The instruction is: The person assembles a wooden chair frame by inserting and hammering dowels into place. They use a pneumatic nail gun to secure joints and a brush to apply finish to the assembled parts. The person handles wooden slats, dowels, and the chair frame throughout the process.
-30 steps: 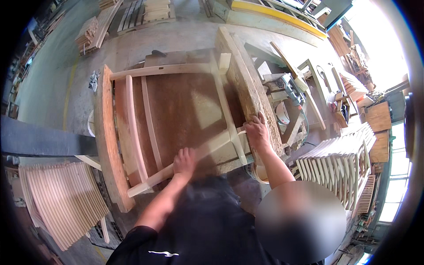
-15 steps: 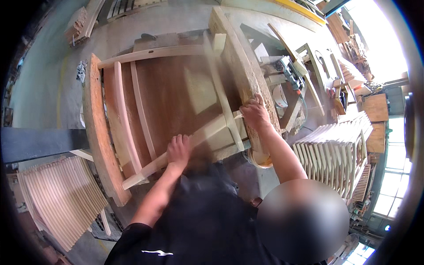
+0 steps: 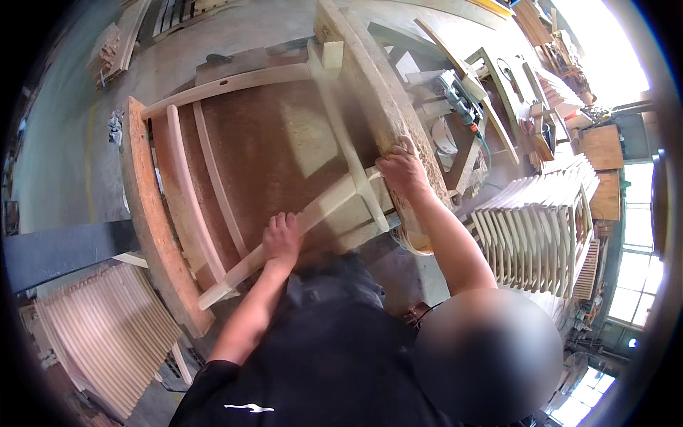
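Note:
A pale wooden frame (image 3: 224,84) of curved rails and crosspieces lies between two thick worn beams. My left hand (image 3: 282,240) is closed over its near rail (image 3: 324,206), left of the middle, fingers pointing away from me. At the far right end of that rail, my right hand (image 3: 403,171) sits against the inner edge of the right beam (image 3: 370,85), fingers curled. What those fingers hold, if anything, is hidden. A crosspiece (image 3: 341,135) meets the near rail just left of my right hand. Two slimmer slats (image 3: 186,178) run across the frame's left part.
The left beam (image 3: 146,206) bounds the bench. Beyond the right beam lie a power tool (image 3: 459,99) with a cord and a white tub (image 3: 444,135). Stacked slatted wooden parts stand at right (image 3: 530,228) and lower left (image 3: 107,327). A dark bar (image 3: 71,245) juts in from the left.
The bench and frame sit slightly farther left in the picture, as the view has shifted. Both hands keep nearly the same places on the frame and beam.

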`<state>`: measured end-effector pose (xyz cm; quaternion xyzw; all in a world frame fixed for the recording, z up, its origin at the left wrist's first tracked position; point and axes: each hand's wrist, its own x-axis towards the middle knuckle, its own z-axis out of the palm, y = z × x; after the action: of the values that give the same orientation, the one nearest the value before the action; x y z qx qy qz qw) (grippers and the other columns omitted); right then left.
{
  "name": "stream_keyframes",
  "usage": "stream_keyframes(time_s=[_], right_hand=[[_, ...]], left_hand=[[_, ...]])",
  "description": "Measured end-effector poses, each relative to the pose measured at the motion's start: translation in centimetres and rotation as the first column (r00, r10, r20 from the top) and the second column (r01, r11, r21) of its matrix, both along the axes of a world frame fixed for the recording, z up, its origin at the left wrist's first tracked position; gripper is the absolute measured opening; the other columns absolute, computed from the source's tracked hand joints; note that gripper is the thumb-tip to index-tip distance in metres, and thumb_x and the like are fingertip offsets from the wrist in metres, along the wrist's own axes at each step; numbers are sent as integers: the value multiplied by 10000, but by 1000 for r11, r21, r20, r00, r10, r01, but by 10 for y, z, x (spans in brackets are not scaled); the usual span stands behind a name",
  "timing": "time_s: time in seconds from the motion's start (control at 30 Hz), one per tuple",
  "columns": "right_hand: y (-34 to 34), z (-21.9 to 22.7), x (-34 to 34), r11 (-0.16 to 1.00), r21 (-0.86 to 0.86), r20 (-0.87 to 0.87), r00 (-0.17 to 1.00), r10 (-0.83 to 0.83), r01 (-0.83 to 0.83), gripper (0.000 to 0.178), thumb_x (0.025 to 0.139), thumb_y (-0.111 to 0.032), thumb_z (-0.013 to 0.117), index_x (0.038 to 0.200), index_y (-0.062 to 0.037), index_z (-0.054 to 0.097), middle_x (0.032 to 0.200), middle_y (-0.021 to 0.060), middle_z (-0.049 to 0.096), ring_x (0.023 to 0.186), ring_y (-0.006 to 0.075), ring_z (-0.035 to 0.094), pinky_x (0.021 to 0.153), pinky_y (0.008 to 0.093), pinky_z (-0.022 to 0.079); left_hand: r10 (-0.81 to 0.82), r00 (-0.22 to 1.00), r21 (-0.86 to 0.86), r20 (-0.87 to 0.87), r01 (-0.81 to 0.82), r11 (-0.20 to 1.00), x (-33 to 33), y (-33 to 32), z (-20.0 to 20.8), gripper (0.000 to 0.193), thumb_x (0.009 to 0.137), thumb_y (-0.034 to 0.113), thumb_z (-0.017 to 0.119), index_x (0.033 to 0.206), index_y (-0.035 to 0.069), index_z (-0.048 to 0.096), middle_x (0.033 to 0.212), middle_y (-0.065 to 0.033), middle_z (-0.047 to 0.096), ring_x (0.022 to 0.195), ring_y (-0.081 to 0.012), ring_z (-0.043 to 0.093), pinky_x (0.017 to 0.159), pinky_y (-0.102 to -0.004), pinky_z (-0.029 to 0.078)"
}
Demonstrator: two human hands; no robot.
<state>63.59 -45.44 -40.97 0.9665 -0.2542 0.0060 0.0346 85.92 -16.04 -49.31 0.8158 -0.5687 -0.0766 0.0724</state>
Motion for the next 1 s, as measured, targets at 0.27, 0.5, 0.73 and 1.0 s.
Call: stream_keyframes(time_s=[0.27, 0.5, 0.73, 1.0], right_hand=[[3, 3, 2, 999, -19, -88, 996, -33, 31, 192, 867, -160, 634, 966, -213, 790, 958, -36, 737, 1141, 136, 631, 1248, 479, 220], [3, 5, 7, 999, 7, -81, 996, -49, 50, 212, 873, -140, 622, 961, -230, 793, 970, -52, 739, 1145, 117, 630, 1254, 473, 199], [2, 4, 7, 998, -39, -132, 989, -60, 55, 191, 858, -155, 646, 959, -226, 792, 971, -52, 740, 1143, 125, 633, 1246, 480, 226], [-1, 0, 8, 999, -52, -111, 994, -16, 10, 156, 823, -191, 700, 963, -210, 767, 889, -12, 693, 1076, 184, 646, 1242, 507, 260]], left_hand=[[-13, 1000, 17, 12, 13, 1000, 0, 1, 6, 583, 749, 282, 847, 1235, 111, 575, 1222, -84, 607, 1157, -284, 587, 909, -420, 530], [-19, 996, -19, 86, 20, 1000, 3, 2, -6, 604, 737, 272, 850, 1250, 115, 573, 1254, -83, 611, 1164, -276, 590, 908, -421, 534], [-11, 999, -1, 36, 11, 1000, 1, 0, 6, 565, 757, 288, 833, 1231, 119, 575, 1221, -67, 609, 1157, -269, 592, 901, -417, 538], [31, 999, 15, 12, -31, 999, -2, 2, -7, 438, 845, 276, 751, 1216, 101, 597, 1226, -88, 622, 1131, -300, 617, 918, -448, 534]])
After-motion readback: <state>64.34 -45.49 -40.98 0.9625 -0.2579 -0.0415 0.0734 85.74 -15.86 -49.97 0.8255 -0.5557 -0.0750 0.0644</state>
